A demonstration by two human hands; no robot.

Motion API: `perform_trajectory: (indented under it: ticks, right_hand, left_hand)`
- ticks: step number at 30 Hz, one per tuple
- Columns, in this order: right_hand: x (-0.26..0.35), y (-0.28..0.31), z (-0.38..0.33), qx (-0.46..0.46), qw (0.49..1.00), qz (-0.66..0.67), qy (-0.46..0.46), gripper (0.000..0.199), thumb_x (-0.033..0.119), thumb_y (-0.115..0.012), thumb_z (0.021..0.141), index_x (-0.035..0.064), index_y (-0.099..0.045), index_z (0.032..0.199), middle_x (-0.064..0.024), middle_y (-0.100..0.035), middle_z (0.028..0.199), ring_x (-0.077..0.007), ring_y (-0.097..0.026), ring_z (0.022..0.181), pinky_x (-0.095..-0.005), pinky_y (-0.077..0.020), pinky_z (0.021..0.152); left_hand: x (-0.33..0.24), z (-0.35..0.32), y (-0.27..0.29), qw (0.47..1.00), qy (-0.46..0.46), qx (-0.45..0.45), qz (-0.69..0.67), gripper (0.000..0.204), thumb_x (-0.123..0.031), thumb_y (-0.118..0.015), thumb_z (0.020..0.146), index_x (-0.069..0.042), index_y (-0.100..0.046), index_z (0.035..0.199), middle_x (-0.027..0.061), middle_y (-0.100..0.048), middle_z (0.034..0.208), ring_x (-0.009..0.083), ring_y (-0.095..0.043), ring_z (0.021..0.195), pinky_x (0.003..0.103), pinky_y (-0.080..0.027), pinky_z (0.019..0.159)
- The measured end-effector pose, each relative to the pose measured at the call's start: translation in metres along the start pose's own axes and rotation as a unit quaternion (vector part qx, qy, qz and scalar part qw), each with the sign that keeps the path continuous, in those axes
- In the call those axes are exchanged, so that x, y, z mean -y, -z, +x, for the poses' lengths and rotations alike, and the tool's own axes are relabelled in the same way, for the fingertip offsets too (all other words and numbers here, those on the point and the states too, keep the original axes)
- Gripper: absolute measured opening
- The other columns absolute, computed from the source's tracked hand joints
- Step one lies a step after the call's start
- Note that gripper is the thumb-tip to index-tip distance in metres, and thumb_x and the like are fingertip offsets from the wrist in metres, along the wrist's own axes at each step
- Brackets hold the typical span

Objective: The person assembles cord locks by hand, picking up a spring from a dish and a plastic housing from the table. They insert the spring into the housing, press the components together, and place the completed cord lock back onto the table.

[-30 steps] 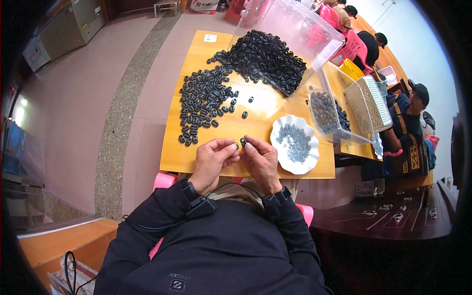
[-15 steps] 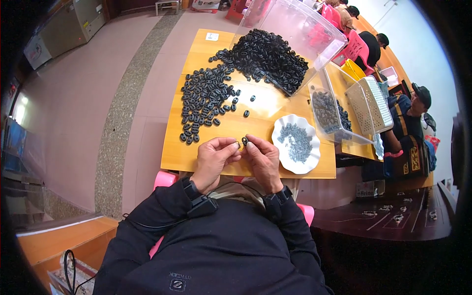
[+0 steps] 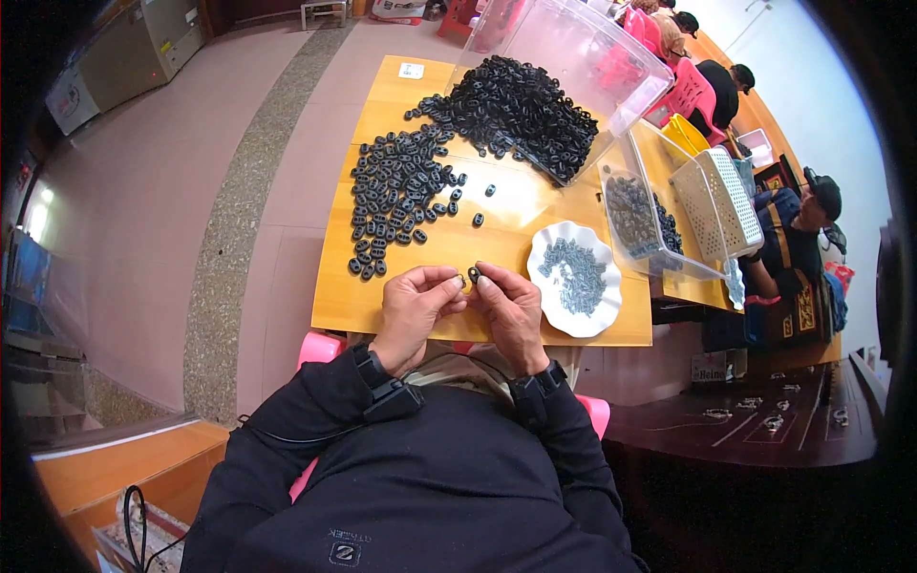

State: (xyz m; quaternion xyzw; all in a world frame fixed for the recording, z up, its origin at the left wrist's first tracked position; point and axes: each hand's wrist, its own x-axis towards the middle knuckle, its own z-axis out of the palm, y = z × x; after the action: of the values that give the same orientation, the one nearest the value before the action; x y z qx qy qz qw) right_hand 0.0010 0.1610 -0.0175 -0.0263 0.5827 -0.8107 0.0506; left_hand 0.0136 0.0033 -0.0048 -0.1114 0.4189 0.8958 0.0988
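Close together over the table's near edge are my left hand [image 3: 413, 307] and my right hand [image 3: 514, 313]. Between thumb and forefinger, the right one pinches a small black oval piece with holes [image 3: 475, 274]. My left fingertips are pressed around something tiny, too small to make out, right beside that piece. Several similar black oval pieces [image 3: 394, 191] lie spread on the wooden table [image 3: 497, 250] to the far left of my hands. Just right of my right hand stands a white wavy-rimmed plate [image 3: 547, 310] holding many small grey translucent bits [image 3: 577, 275].
A large clear bin [image 3: 635, 100] lies tipped on its side at the back, spilling a heap of black pieces [image 3: 521, 110]. To the right stand a clear box [image 3: 659, 260] with small parts and a white perforated basket [image 3: 714, 205]. Another person [image 3: 798, 215] sits beyond them.
My hands stay almost in place, and the black oval piece turns slightly in my right fingers. The person at the right has shifted their head a little.
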Motion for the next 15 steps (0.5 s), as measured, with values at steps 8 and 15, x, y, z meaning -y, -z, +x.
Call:
perform_trajectory:
  ticks: [8,15]
  right_hand:
    - [0.0012,-0.0015,-0.0001,0.009,0.999,-0.031,0.005,0.024,0.004,-0.06,0.091,-0.0055,-0.062,0.114,-0.0075,-0.067,0.098,-0.0104,-0.063,0.083,-0.0228,-0.0535,0.073]
    - [0.0039,-0.0027,-0.0009,0.022,1.0,-0.015,-0.003,0.023,0.004,-0.06,0.092,-0.0058,-0.063,0.113,-0.0084,-0.068,0.1,-0.0107,-0.063,0.085,-0.0227,-0.0533,0.076]
  left_hand:
    - [-0.0001,0.0002,0.0003,1.0,-0.004,0.006,0.009,0.014,-0.002,-0.062,0.089,0.004,-0.063,0.101,0.0088,-0.067,0.087,0.0128,-0.065,0.072,0.023,-0.056,0.069]
    - [0.0008,0.0005,0.0014,1.0,0.002,0.019,0.02,0.015,-0.003,-0.064,0.088,0.003,-0.063,0.102,0.0083,-0.067,0.09,0.0126,-0.065,0.075,0.024,-0.058,0.071]
